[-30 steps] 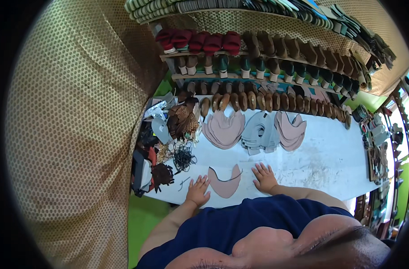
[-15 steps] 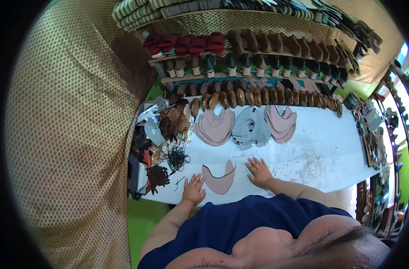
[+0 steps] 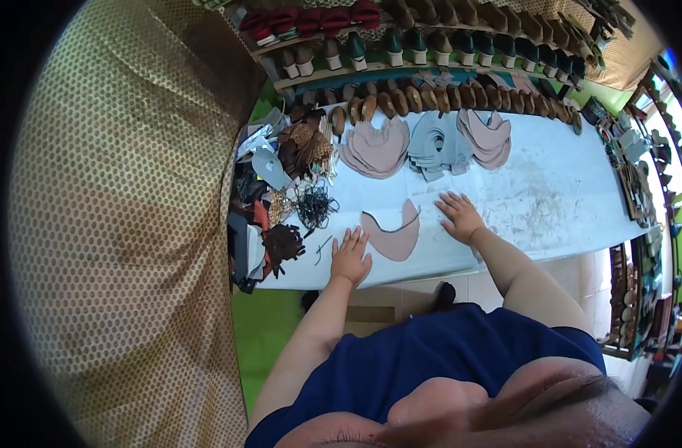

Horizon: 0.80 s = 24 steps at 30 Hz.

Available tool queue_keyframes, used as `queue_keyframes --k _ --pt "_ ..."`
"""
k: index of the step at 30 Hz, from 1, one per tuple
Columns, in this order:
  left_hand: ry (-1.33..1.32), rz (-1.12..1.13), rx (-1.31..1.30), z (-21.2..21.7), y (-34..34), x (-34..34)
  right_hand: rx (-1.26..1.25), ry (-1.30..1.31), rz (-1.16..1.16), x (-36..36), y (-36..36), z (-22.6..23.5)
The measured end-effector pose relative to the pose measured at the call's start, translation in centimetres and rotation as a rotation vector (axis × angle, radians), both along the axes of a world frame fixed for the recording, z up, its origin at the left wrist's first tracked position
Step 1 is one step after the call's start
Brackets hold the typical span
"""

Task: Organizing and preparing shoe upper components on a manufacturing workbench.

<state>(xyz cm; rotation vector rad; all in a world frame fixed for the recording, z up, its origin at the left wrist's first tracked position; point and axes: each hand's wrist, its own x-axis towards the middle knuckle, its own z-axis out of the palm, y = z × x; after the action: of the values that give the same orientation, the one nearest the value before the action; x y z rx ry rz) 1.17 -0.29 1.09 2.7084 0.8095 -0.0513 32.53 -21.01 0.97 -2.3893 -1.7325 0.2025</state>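
Note:
A pink U-shaped shoe upper piece (image 3: 395, 245) lies on the white-covered table (image 3: 572, 216), a thin dark strip along its curved inner edge. My left hand (image 3: 350, 256) rests flat just left of it, fingers spread and holding nothing. To the right of the piece, my right hand (image 3: 461, 218) also lies open on the cover, apart from it. Beyond my hands are a stack of pink upper pieces (image 3: 374, 158), a stack of grey pieces (image 3: 425, 160) and another pink stack (image 3: 493, 149).
Black cord (image 3: 316, 207), dark brown strips (image 3: 283, 245) and a brown bundle (image 3: 304, 145) crowd the left end. Wooden-looking shoe forms (image 3: 429, 98) line the back edge, below shelves of shoes (image 3: 393, 52). Tools (image 3: 634, 187) lie at the right end. A patterned curtain (image 3: 132, 224) hangs left.
The view has tilted down, and my body sits farther back from the table edge, so floor and feet now show. Both hands stay flat on the table beside the pink piece.

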Motion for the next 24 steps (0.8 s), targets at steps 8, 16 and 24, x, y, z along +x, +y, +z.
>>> queue_keyframes --k 8,16,24 --pt "0.001 0.009 -0.009 -0.1 0.1 -0.5 -0.001 -0.009 -0.022 -0.9 0.2 0.4" --pt "-0.039 0.012 0.004 -1.1 0.3 -0.3 0.072 0.200 -0.272 -3.0 2.1 -0.1" --pt "0.005 0.003 0.013 -0.6 0.4 0.0 0.092 0.121 -0.183 -4.4 3.5 0.3"
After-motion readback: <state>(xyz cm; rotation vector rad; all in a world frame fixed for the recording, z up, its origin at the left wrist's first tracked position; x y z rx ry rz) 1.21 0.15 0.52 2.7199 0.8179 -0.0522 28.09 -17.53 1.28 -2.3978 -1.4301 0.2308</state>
